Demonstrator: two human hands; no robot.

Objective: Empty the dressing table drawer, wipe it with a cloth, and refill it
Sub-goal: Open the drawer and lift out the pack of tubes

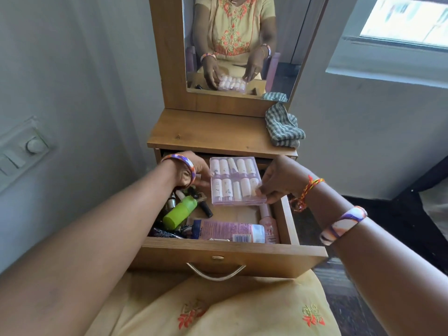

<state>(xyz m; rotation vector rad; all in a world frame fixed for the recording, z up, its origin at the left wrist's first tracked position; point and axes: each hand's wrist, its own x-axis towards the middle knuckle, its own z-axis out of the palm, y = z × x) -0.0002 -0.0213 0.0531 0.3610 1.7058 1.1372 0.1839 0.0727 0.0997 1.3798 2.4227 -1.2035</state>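
Drawer (225,255): pulled out toward the person, still holding most of its contents.
Left hand (194,173): fingers pinching the left short-run edge of the clear pink case.
Green bottle (180,210): lying in the drawer's left half, below that hand.
Clear pink case (236,180): two rows of small vials, held above the drawer's back, long axis running away from the person.
Right hand (274,184): fingertips gripping the case's near right corner.
Checked cloth (282,126): on the tabletop's right rear, nearer the right hand.
Likely step: emptying, lifting the case clear.
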